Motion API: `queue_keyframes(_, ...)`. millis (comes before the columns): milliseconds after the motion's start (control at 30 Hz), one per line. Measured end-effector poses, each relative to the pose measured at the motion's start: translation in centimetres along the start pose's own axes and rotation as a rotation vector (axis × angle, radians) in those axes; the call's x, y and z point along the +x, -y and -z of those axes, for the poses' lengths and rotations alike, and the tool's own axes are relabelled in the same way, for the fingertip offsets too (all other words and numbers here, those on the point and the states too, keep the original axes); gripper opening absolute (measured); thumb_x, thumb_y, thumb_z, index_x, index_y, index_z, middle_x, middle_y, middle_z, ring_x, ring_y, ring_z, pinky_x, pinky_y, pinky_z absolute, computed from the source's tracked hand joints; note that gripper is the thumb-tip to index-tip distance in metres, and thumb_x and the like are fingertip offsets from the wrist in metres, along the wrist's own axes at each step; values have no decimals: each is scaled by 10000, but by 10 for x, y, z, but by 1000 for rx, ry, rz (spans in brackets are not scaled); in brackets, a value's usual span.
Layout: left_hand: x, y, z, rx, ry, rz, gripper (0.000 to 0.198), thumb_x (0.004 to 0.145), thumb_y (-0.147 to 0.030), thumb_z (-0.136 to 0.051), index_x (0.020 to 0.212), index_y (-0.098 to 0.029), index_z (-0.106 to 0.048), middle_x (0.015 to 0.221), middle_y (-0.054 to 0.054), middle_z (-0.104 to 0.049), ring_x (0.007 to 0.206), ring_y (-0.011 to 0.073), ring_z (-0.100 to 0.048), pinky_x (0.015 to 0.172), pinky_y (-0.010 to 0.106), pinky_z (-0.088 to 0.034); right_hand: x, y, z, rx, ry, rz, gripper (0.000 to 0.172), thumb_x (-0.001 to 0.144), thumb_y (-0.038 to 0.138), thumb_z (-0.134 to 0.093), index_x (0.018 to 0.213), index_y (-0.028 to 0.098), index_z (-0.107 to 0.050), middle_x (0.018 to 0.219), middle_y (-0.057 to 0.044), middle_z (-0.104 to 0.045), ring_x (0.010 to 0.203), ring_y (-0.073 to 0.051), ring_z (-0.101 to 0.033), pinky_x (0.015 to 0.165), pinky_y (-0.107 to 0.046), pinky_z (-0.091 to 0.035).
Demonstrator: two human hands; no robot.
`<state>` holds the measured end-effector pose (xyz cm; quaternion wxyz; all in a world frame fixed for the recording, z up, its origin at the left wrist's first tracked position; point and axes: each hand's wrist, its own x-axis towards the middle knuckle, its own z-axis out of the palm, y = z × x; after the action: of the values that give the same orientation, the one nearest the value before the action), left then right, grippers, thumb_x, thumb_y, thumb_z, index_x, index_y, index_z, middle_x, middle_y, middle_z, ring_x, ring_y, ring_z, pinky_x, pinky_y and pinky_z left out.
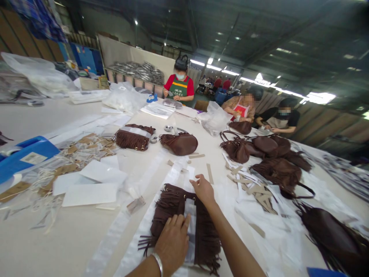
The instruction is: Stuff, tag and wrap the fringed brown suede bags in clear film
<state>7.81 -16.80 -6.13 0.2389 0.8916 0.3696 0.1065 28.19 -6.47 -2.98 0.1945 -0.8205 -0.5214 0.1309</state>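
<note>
A brown fringed bag [173, 209] lies flat on the table right in front of me, with a clear plastic strip [190, 223] running down its middle. My left hand [172, 240] rests flat on the bag's lower part, fingers stretched out, a silver bangle on the wrist. My right hand [203, 189] reaches over the bag's top edge, fingers curled at the strip's upper end; whether it grips anything I cannot make out.
Two more brown bags [180, 143] lie mid-table, and several are piled at the right [276, 165]. White paper sheets [92, 184], tags with strings [72, 154] and a blue tray [25, 156] sit left. Three people work at the far side.
</note>
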Motion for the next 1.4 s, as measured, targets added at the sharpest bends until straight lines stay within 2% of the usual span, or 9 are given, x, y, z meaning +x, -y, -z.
queue_keyframes(67,0,-1,1,2,10,5,590,945,-284,-372,1511,-214,-221,1346,108,-475,1224,294,-395,1100,491,-272,21,5,-17,1,19,-13,370,826,432,-618,1112,206,-555,852,-30,-674,839,-206,-627,673,-270,-370)
queue_keyframes(200,2,-2,2,13,10,-1,593,942,-277,-385,1510,-210,-226,1315,120,-496,1183,295,-426,1070,497,-311,43,3,-40,18,54,-38,153,805,372,-627,813,219,-634,772,-21,-671,768,-191,-614,628,-259,-353)
queue_keyframes(267,2,-3,2,22,3,-8,599,934,-265,-401,1506,-207,-237,1283,120,-517,1151,293,-448,1050,498,-332,46,-5,-40,37,46,-44,169,827,356,-589,726,225,-627,750,-14,-673,739,-174,-602,607,-250,-338)
queue_keyframes(533,2,-4,0,84,0,-41,594,931,-265,-410,1501,-202,-254,1241,125,-547,1110,289,-472,991,486,-377,49,-38,-20,154,4,-24,212,840,368,-540,713,224,-629,673,22,-661,649,-142,-576,587,-233,-348)
queue_keyframes(767,5,-3,5,88,88,-47,616,904,-208,-413,1499,-174,-259,1236,134,-552,1082,291,-483,980,496,-391,52,-48,-27,203,-39,-61,208,823,359,-537,684,218,-603,674,12,-645,664,-152,-559,604,-244,-345)
queue_keyframes(967,6,-6,7,87,79,-18,618,898,-196,-401,1500,-197,-260,1264,130,-547,1085,290,-492,978,491,-392,58,-49,-31,240,-32,-76,169,797,327,-567,672,217,-599,655,11,-639,655,-152,-548,593,-245,-336)
queue_keyframes(1067,7,-9,10,112,62,-12,585,905,-210,-392,1483,-194,-305,1350,137,-504,1150,306,-472,1000,503,-373,59,-45,-27,293,-27,-58,150,805,321,-548,717,219,-613,672,16,-657,657,-147,-560,611,-241,-359)
queue_keyframes(1200,9,-12,14,141,32,-20,580,911,-236,-399,1483,-202,-307,1522,115,-335,1196,312,-439,991,502,-371,51,-35,-11,360,-36,-4,189,815,367,-532,729,221,-616,682,20,-661,657,-148,-564,619,-244,-372)
queue_keyframes(1400,9,-13,17,161,19,-63,568,935,-274,-386,1489,-192,-292,1552,118,-292,1023,283,-481,902,488,-403,21,-13,24,421,-79,91,196,804,384,-544,781,209,-629,720,19,-649,691,-151,-568,653,-250,-397)
